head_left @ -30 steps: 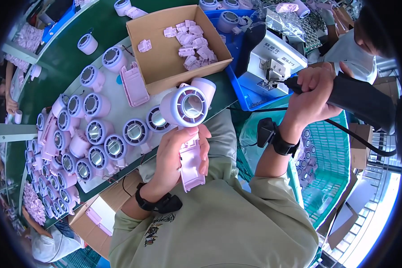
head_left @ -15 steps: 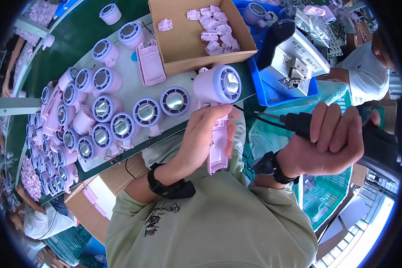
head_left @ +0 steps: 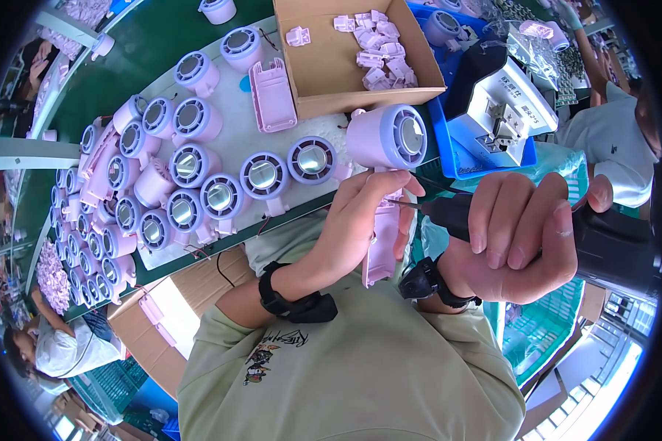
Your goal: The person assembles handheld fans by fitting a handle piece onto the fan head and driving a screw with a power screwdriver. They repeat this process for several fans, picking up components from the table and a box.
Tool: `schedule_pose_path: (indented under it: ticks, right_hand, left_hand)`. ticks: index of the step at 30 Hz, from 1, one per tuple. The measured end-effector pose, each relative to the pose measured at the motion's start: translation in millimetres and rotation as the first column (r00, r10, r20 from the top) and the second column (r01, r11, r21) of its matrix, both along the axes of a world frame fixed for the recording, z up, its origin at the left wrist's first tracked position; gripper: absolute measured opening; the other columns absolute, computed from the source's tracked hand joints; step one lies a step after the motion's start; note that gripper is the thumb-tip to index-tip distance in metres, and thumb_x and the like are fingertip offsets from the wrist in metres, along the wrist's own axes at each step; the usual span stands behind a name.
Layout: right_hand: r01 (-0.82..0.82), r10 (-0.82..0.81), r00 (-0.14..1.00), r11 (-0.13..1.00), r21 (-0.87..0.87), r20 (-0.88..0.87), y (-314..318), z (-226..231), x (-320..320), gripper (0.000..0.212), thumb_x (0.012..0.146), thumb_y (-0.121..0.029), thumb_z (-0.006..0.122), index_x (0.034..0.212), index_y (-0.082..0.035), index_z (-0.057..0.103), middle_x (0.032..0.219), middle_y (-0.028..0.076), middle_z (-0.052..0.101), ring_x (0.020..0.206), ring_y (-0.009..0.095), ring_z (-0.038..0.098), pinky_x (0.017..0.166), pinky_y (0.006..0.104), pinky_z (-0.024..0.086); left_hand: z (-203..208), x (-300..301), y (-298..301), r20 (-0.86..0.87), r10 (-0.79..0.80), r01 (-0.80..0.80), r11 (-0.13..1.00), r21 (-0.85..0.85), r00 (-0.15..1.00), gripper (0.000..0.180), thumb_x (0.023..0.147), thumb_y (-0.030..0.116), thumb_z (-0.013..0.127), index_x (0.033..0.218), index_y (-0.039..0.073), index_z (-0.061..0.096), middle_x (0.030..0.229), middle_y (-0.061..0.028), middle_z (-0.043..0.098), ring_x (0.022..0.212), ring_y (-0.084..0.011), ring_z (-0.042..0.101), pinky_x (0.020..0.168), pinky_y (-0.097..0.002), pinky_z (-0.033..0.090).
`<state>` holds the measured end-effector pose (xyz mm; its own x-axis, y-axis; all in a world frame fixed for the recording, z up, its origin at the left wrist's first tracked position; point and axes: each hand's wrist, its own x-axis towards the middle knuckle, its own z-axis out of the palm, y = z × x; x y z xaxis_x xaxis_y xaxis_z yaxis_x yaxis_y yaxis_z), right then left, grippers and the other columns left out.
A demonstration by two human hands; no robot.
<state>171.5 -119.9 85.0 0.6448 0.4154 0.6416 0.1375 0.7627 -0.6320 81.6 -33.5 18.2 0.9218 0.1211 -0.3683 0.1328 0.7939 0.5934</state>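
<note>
My left hand [head_left: 349,217] is closed around the handle of a lilac handheld fan [head_left: 375,140]. Its round head, with a shiny disc in the middle, points to the right. Below the fingers shows the hollow, open side of the handle. In my right hand [head_left: 518,239] is a black electric screwdriver [head_left: 610,246], held nearly level with its bit toward the left. The thin bit reaches the handle beside my left fingers; whether it touches a screw I cannot make out. Just above, a dark cable runs behind the screwdriver.
Several similar fans [head_left: 221,197] stand on the white board at left. Behind them is a cardboard box [head_left: 324,62] of small lilac parts, with a handle shell [head_left: 273,95] beside it. A screw feeder [head_left: 504,110] sits in a blue tray [head_left: 460,170]. Co-workers are at both sides.
The screwdriver has moved left, bringing its bit up to the fan's handle. My left hand keeps its hold. The whole scene has shifted somewhat to the right in the picture.
</note>
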Motion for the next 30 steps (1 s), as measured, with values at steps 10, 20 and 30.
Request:
schedule_pose_path:
  ticks: [10,20,30]
  right_hand:
    - [-0.067,0.067,0.998,0.998,-0.011,0.016,-4,4,-5,0.019,0.091,-0.007,0.044,0.109,-0.011,0.047,0.058,-0.001,0.043,0.041,0.007,0.040,0.042,0.0226,0.040]
    - [-0.057,0.077,0.994,0.972,0.226,-0.078,-6,22,7,0.022,0.092,-0.007,0.045,0.114,-0.005,0.046,0.061,0.000,0.045,0.043,0.008,0.041,0.045,0.0220,0.039]
    - [0.620,-0.688,0.726,0.656,-0.430,-0.004,-6,-12,70,0.034,0.089,-0.008,0.061,0.120,0.003,0.052,0.065,-0.002,0.048,0.055,0.006,0.045,0.055,0.0205,0.036]
  left_hand:
    - [12,-7,-3,-0.003,0.075,-0.075,0.996,0.043,0.997,0.035,0.093,0.030,0.046,0.093,-0.003,0.057,0.072,-0.0114,0.054,0.044,-0.0197,0.054,0.043,-0.0295,0.043]
    - [38,-10,33,-0.108,-0.023,0.033,0.995,0.092,0.994,0.034,0.094,0.030,0.051,0.102,-0.002,0.056,0.066,-0.0086,0.058,0.050,-0.0178,0.058,0.047,-0.0289,0.047]
    - [44,39,333,-0.394,0.324,0.116,0.628,0.770,0.860,0.049,0.086,0.041,0.063,0.109,-0.002,0.054,0.088,-0.0119,0.063,0.065,-0.0209,0.064,0.056,-0.0317,0.053]
